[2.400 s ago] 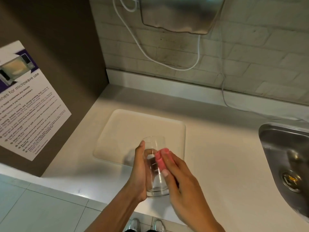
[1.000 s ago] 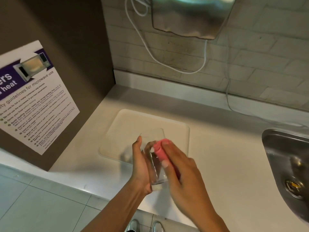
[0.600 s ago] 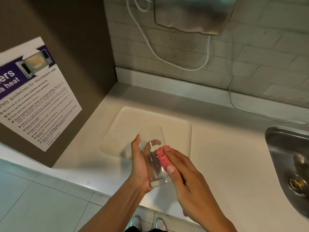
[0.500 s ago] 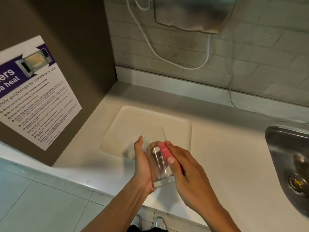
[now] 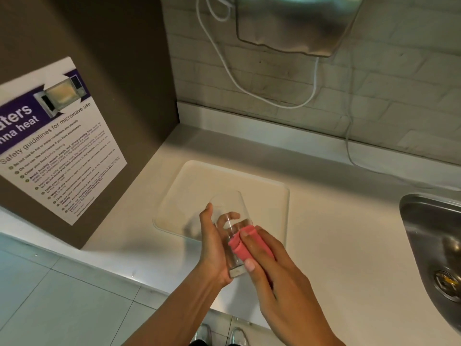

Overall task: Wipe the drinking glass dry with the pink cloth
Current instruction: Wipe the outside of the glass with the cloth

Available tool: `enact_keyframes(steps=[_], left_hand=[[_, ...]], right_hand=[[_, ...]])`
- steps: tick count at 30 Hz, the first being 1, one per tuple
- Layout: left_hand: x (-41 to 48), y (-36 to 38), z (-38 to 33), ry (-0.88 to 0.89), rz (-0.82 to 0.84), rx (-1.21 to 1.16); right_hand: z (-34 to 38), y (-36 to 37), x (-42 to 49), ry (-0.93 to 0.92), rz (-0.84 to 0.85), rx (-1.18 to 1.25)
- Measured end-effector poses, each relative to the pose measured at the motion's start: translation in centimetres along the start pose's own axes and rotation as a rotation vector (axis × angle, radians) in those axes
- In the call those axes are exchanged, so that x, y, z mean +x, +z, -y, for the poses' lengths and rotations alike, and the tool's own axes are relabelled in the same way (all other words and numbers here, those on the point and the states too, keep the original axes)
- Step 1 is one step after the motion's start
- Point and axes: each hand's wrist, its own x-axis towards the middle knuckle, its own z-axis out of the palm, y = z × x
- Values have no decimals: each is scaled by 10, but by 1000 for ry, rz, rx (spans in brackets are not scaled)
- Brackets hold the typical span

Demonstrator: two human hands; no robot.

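Note:
A clear drinking glass [image 5: 228,208] is held above the counter's front edge, tilted with its mouth away from me. My left hand [image 5: 212,248] wraps around its lower half from the left. My right hand [image 5: 272,273] presses a folded pink cloth [image 5: 240,245] against the glass's right side, near the base. Most of the cloth is hidden under my right fingers.
A pale tray [image 5: 264,196] lies on the white counter [image 5: 336,233] just behind the glass. A steel sink [image 5: 434,236] is at the right. A dark cabinet side with a poster [image 5: 57,136] stands left. A metal dispenser [image 5: 294,23] and white cables hang on the tiled wall.
The pink cloth has slid down the glass's right side toward the base. The glass has stayed in my left hand, tilted a bit more away from me.

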Motion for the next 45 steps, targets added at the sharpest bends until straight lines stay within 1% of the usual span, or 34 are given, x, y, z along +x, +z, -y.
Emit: enact_keyframes(steps=[3, 5, 7, 10, 15, 18, 20, 22, 25, 31, 37, 41, 45], left_hand=[[-1, -1, 6, -31, -22, 23], [-3, 2, 11, -63, -28, 17], [-2, 4, 8, -64, -15, 7], [4, 3, -2, -18, -19, 11], [6, 5, 5, -25, -42, 37], [10, 8, 1, -20, -56, 13], [13, 6, -4, -9, -68, -16], [13, 5, -4, -17, -76, -35], [11, 2, 5, -30, -67, 1], [9, 1, 3, -13, 4, 58], [-3, 4, 17, -52, 27, 52], [-1, -1, 12, 2, 17, 172], [-3, -3, 10, 62, -18, 216]], right_hand=[[-10, -6, 2, 50, 33, 41], [-11, -10, 10, 65, 10, 79], [-6, -9, 11, 48, -3, 46], [-7, -4, -2, 6, -5, -29], [-12, -16, 12, 37, -6, 98], [-1, -12, 16, -11, -8, 2], [-2, -7, 7, -58, 22, -79], [-9, -7, 4, -66, 31, -70], [-15, -14, 14, 10, 22, 52], [-14, -15, 16, -35, 58, -129], [-10, -30, 69, 4, 34, -50], [-12, -25, 65, -31, 32, -80], [-15, -17, 63, -12, 29, -48]])
